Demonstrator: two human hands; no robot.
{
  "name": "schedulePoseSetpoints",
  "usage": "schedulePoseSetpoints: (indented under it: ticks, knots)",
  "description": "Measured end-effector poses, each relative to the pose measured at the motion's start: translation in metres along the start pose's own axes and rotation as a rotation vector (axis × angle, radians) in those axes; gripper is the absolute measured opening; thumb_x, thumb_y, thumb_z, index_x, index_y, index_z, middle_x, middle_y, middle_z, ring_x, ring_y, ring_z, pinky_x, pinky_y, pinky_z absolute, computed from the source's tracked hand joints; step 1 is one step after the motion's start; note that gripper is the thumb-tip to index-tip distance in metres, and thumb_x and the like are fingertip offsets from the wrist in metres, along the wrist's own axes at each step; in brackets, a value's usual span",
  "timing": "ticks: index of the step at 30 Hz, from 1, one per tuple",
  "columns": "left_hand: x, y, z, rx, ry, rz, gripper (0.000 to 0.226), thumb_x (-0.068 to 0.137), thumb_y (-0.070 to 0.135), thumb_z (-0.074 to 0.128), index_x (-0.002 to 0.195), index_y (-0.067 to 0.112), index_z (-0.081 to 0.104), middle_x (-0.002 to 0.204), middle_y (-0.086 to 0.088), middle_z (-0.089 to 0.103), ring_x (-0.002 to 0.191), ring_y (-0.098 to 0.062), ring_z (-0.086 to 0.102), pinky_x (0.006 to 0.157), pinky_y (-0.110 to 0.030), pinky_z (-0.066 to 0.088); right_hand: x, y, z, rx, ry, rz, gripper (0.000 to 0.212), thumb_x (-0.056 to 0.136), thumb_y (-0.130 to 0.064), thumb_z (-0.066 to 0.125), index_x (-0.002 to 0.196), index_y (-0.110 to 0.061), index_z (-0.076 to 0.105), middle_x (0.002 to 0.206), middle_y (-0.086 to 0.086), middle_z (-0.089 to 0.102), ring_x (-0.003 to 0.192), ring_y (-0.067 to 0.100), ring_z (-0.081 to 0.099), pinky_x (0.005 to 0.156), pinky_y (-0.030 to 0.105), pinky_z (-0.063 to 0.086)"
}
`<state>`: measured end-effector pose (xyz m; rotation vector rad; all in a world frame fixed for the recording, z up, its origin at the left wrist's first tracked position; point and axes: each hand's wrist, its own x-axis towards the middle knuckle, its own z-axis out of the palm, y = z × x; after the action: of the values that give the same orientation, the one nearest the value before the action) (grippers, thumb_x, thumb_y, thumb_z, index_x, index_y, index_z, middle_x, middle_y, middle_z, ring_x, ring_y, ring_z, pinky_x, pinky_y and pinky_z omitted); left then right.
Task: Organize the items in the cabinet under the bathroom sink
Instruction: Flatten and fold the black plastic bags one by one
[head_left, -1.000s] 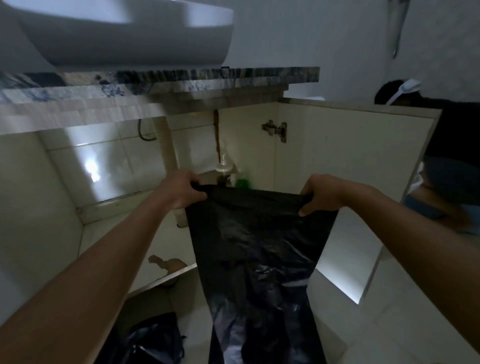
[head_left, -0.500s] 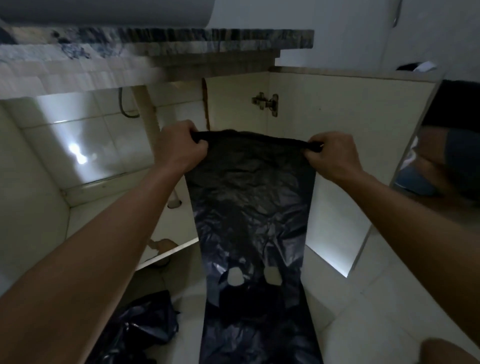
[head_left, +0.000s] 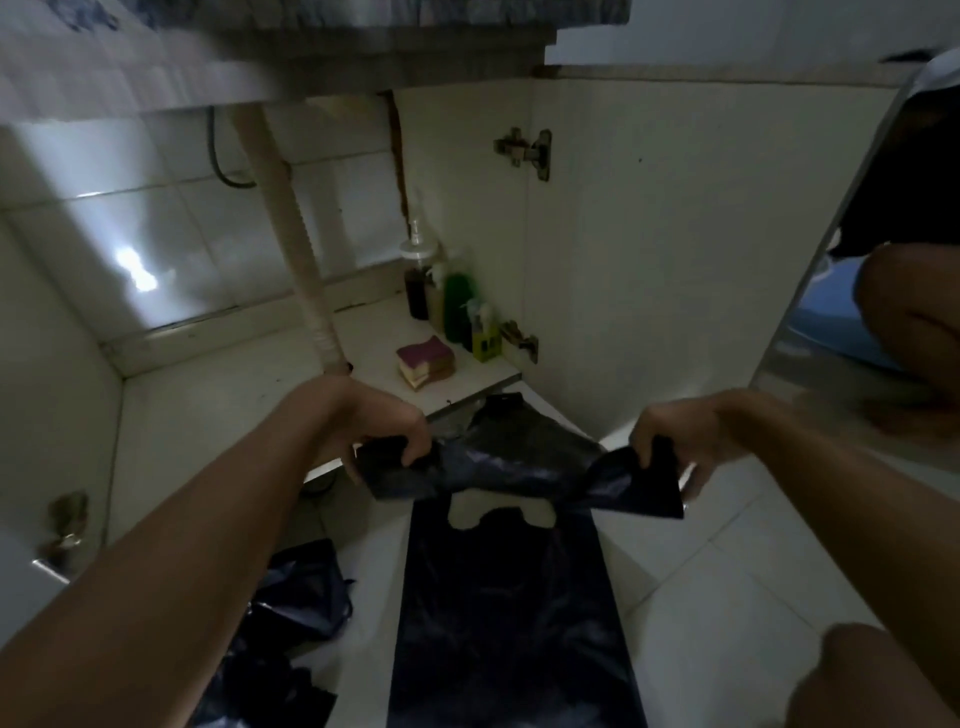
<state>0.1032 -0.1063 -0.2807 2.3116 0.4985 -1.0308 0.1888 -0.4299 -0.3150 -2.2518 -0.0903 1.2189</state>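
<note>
A black plastic bag hangs in front of the open cabinet, its lower part lying on the floor tiles. My left hand grips its top left corner and my right hand grips its top right corner, with the top edge sagging between them. Inside the cabinet, several bottles stand at the back right, among them a dark pump bottle and a green one. A stack of sponges lies in front of them.
A white drain pipe runs down through the cabinet's middle. The right door stands open, with hinges on it. More crumpled black bags lie on the floor at lower left. A person's knee shows at the right.
Both hands have lowered the bag's top edge from the height of the upper hinge to just above the cabinet floor. The bottles and sponges are now uncovered.
</note>
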Motion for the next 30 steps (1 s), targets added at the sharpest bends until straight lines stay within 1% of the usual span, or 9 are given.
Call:
schedulePoseSetpoints:
  ticks: [4, 8, 11, 14, 17, 20, 24, 27, 30]
  knots:
    - [0.024, -0.004, 0.037, 0.090, -0.180, -0.108, 0.056, 0.067, 0.017, 0.059, 0.123, 0.016, 0.053, 0.134, -0.014, 0.045, 0.120, -0.037, 0.048, 0.099, -0.047, 0.049, 0.022, 0.017, 0.032, -0.133, -0.152, 0.170, 0.029, 0.078, -0.017, 0.056, 0.106, -0.011, 0.062, 0.114, 0.014, 0.063, 0.113, 0.032, 0.060, 0.104, 0.050, 0.046]
    - [0.042, -0.014, 0.074, 0.120, -0.257, -0.140, 0.038, 0.087, 0.012, 0.050, 0.125, 0.011, 0.050, 0.120, -0.013, 0.047, 0.109, -0.036, 0.049, 0.093, -0.044, 0.051, 0.044, 0.035, 0.064, -0.225, -0.239, 0.281, 0.024, 0.082, -0.013, 0.055, 0.104, -0.013, 0.063, 0.115, 0.012, 0.062, 0.112, 0.029, 0.062, 0.111, 0.055, 0.036]
    - [0.059, -0.024, 0.097, 0.135, -0.331, -0.177, 0.041, 0.088, 0.014, 0.051, 0.129, 0.013, 0.048, 0.134, -0.015, 0.038, 0.111, -0.038, 0.043, 0.093, -0.045, 0.047, 0.059, 0.051, 0.088, -0.239, -0.277, 0.313, 0.024, 0.079, -0.011, 0.056, 0.100, -0.014, 0.067, 0.110, 0.010, 0.066, 0.099, 0.027, 0.066, 0.107, 0.054, 0.040]
    - [0.074, -0.038, 0.120, 0.156, -0.378, -0.183, 0.026, 0.088, 0.012, 0.050, 0.114, 0.013, 0.049, 0.105, -0.012, 0.042, 0.088, -0.034, 0.045, 0.092, -0.047, 0.047, 0.075, 0.069, 0.110, -0.250, -0.306, 0.336, 0.028, 0.077, -0.010, 0.057, 0.103, -0.015, 0.065, 0.108, 0.009, 0.067, 0.090, 0.024, 0.071, 0.088, 0.041, 0.054]
    - [0.087, -0.050, 0.142, 0.157, -0.413, -0.147, 0.008, 0.089, 0.004, 0.045, 0.084, 0.008, 0.049, 0.070, -0.015, 0.054, 0.058, -0.029, 0.051, 0.053, -0.020, 0.050, 0.090, 0.087, 0.131, -0.234, -0.318, 0.374, 0.035, 0.076, -0.008, 0.057, 0.111, -0.010, 0.062, 0.110, 0.012, 0.067, 0.090, 0.028, 0.073, 0.077, 0.038, 0.054]
    - [0.098, -0.063, 0.160, 0.158, -0.461, -0.126, 0.024, 0.091, -0.003, 0.039, 0.072, 0.011, 0.040, 0.029, 0.002, 0.045, 0.025, -0.010, 0.045, 0.030, -0.011, 0.034, 0.097, 0.099, 0.149, -0.243, -0.328, 0.391, 0.047, 0.081, -0.007, 0.055, 0.128, -0.007, 0.053, 0.117, 0.012, 0.064, 0.081, 0.026, 0.071, 0.059, 0.029, 0.051]
    - [0.112, -0.075, 0.177, 0.160, -0.464, -0.123, 0.022, 0.090, -0.001, 0.041, 0.072, 0.011, 0.041, 0.034, -0.002, 0.047, 0.053, -0.021, 0.042, 0.028, -0.008, 0.030, 0.101, 0.104, 0.164, -0.228, -0.321, 0.372, 0.054, 0.089, -0.002, 0.049, 0.142, -0.003, 0.038, 0.135, 0.015, 0.046, 0.103, 0.032, 0.064, 0.036, 0.015, 0.043]
    - [0.120, -0.085, 0.190, 0.169, -0.448, -0.154, 0.024, 0.089, 0.000, 0.043, 0.069, 0.012, 0.040, 0.039, -0.004, 0.047, 0.053, -0.018, 0.039, 0.028, -0.007, 0.027, 0.106, 0.110, 0.175, -0.269, -0.315, 0.375, 0.059, 0.091, -0.004, 0.049, 0.148, -0.003, 0.032, 0.155, 0.015, 0.026, 0.126, 0.036, 0.052, 0.038, 0.017, 0.042]
    - [0.129, -0.096, 0.203, 0.191, -0.452, -0.190, 0.029, 0.085, 0.002, 0.048, 0.058, 0.009, 0.042, 0.054, -0.007, 0.042, 0.051, -0.016, 0.036, 0.034, -0.011, 0.030, 0.112, 0.119, 0.186, -0.299, -0.331, 0.393, 0.056, 0.090, -0.007, 0.052, 0.144, -0.006, 0.037, 0.156, 0.014, 0.023, 0.120, 0.035, 0.058, 0.040, 0.016, 0.041]
